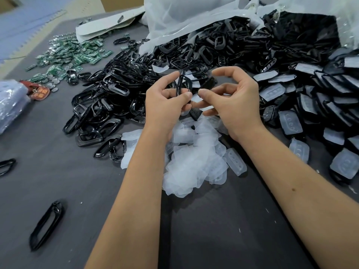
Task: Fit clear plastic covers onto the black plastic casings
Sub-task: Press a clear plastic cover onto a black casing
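Head view: above the middle of the dark grey bench (pixel 58 181), the left hand (pixel 165 101) grips a glossy black plastic ring-shaped casing (pixel 183 84) upright. The right hand (pixel 233 101) pinches a small clear plastic cover (pixel 195 98) just beside the casing. A heap of clear plastic covers (pixel 194 156) lies under the wrists.

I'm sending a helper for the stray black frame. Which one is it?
On the grey table, look near the front left edge, away from the heaps. The black frame lies alone there, long and narrow, nothing touching it.
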`<state>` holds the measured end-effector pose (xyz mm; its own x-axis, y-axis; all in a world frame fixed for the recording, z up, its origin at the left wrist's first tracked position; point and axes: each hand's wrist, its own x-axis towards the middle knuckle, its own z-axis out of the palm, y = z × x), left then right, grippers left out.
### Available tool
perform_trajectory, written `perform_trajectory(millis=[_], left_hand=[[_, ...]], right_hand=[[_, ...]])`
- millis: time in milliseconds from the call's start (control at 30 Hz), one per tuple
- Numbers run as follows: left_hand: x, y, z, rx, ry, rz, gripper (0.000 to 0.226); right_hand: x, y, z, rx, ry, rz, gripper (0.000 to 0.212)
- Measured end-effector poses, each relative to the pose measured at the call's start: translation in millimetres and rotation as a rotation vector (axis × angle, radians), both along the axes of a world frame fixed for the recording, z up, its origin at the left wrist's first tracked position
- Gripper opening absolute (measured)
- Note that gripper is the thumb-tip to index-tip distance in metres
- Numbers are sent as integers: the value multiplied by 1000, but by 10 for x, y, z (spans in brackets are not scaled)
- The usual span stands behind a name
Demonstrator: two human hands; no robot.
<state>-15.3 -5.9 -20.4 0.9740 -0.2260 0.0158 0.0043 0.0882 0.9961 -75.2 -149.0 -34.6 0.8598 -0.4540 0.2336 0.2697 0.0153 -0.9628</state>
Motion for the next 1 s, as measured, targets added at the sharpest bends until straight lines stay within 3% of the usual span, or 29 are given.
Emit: perform_trajectory(millis=[133, 333, 533, 733, 1000], left_hand=[[-3, 11, -8, 22, -1, 34, 39], [32, 10, -68, 18, -51, 4, 24], [39, -14, -60, 30, -19, -50, 44], [-5, -38, -16, 107, -101, -92, 54], [-3, -28, -16, 184, -77, -69, 48]], right_hand=[[-16, -24, 37, 66, 13, 28, 37], [-16, -29, 56, 165, 34, -12, 11], [3, -11, 16, -31, 34, -45, 6], [21, -13, -23, -234, 52, -171, 11], [45, -38, -48, -242, 106, -240, 13]])
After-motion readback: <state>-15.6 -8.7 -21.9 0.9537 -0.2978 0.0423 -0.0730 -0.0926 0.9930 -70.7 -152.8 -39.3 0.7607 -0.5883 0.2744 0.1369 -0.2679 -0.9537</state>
